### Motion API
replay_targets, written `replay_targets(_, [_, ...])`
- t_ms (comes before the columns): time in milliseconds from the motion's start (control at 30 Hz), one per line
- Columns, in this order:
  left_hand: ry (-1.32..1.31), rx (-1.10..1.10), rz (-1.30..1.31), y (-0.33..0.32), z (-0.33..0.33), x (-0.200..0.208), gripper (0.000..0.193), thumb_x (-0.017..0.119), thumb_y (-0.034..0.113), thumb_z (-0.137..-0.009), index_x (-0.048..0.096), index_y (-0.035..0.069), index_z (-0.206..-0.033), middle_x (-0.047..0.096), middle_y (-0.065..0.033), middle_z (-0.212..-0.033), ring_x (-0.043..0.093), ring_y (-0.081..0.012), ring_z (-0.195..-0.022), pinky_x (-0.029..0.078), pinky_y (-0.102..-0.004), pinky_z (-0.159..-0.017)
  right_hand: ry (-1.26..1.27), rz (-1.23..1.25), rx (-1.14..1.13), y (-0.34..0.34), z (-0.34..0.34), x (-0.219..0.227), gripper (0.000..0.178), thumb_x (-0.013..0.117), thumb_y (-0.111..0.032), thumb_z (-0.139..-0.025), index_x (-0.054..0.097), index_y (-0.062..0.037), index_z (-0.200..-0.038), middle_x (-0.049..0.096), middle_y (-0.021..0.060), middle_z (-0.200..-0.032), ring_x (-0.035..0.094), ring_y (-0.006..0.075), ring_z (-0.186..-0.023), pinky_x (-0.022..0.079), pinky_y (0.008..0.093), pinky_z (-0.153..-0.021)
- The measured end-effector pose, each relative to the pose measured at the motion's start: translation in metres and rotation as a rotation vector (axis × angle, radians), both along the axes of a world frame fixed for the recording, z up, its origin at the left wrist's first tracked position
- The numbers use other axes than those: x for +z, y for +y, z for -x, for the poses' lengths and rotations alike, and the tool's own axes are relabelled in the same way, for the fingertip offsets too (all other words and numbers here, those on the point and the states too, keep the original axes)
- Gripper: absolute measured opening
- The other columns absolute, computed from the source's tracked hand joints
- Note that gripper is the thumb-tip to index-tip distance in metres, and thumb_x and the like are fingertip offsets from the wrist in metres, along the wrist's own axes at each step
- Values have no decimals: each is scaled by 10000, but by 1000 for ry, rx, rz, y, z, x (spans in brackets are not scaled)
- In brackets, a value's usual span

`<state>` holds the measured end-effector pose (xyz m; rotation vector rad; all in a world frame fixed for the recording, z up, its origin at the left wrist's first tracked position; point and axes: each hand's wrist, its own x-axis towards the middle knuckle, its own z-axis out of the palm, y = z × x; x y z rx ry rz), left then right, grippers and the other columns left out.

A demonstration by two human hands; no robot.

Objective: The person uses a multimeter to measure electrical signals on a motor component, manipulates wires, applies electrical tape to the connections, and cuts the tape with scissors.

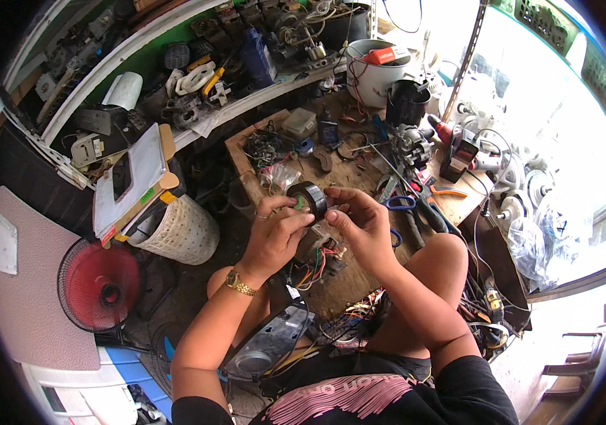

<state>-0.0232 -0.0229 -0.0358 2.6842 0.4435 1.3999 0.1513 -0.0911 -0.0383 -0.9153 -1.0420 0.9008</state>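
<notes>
Though close, left hand (pixel 278 230) opposite right hand (pixel 363 221), tape (pixel 314 199) between

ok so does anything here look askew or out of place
Yes: the white-and-tan carton sits tilted atop the white basket, jutting past its rim, so it looks precarious. Loose coloured wires lie in an untidy tangle near the person's lap. The black roll in the left hand shows no obvious damage.

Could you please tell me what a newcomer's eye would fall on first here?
Probably the roll of black tape in the left hand, near the middle, with the right hand close beside it. Then perhaps the red fan at the left and the white bucket near the top, right of centre.
</notes>
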Motion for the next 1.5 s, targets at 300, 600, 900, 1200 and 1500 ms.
replay_targets(300, [150,15,-175,8,5,-10,331,696,74,-782,582,183,-1072,634,27,-1067,580,-193,-1068,442,-397,-883,-39,62,5,-2,-4,-1,203,689,-30,-891,685,32,-1084,682,-3,-819,560,24,-718,445,202,-598])
replay_targets(600, [216,-8,-191,5,6,-6,381,721,31,-748,539,183,-1046,613,14,-1059,581,-215,-1061,446,-415,-864,-206,-13,-126,-1,-12,-6,76,713,8,-830,718,2,-906,714,44,-822,614,54,-684,469,222,-585])
replay_targets(900, [354,-102,-266,6,18,1,289,652,121,-809,537,195,-1063,615,10,-1028,598,-205,-1065,443,-394,-911,-740,-186,-157,-3,-19,0,176,714,-41,-746,588,-4,-864,606,147,-801,620,310,-721,488,375,-632])
replay_targets(1200, [169,-83,437,-1,15,-12,433,716,-21,-773,524,78,-1148,638,-116,-1064,629,-308,-1014,499,-393,-901,-730,-57,3,-6,-9,-17,173,601,-15,-797,472,0,-911,509,168,-821,543,379,-764,457,409,-678])
replay_targets(1500, [142,-136,638,12,-7,-14,207,612,-59,-831,565,18,-1016,644,-97,-949,652,-228,-902,508,-333,-795,-1006,-317,65,-11,-12,-11,286,707,-16,-714,484,-15,-893,531,143,-865,558,361,-828,481,440,-688])
